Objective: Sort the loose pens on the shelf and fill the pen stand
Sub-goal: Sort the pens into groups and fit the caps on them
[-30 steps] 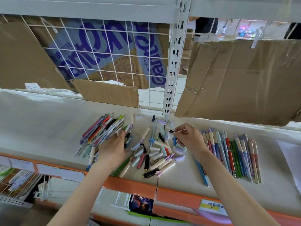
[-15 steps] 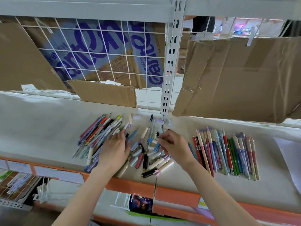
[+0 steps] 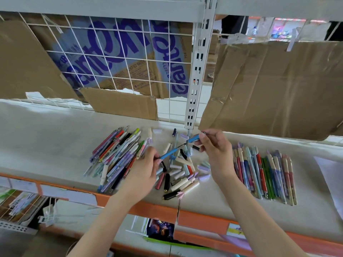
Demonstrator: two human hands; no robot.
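My left hand (image 3: 143, 168) pinches a blue pen body (image 3: 169, 151) by its lower end, tip pointing up right. My right hand (image 3: 216, 153) pinches a blue pen cap (image 3: 194, 139) just above that tip. Both are lifted over a loose jumble of caps and pen parts (image 3: 182, 173) in the middle of the shelf (image 3: 46, 145). A pile of mixed pens (image 3: 118, 154) lies to the left, partly under my left hand. A neat row of pens (image 3: 263, 173) lies to the right. No pen stand is in view.
Cardboard sheets (image 3: 274, 86) hang on the wire grid (image 3: 115, 58) behind the shelf, either side of a white slotted upright (image 3: 196, 75). The orange front edge (image 3: 196, 217) carries labels. A white paper (image 3: 332, 180) lies at the far right. Lower shelves hold packaged goods.
Both hands rose from the middle jumble. The left now holds a blue pen body and the right a blue cap, brought end to end above the shelf.
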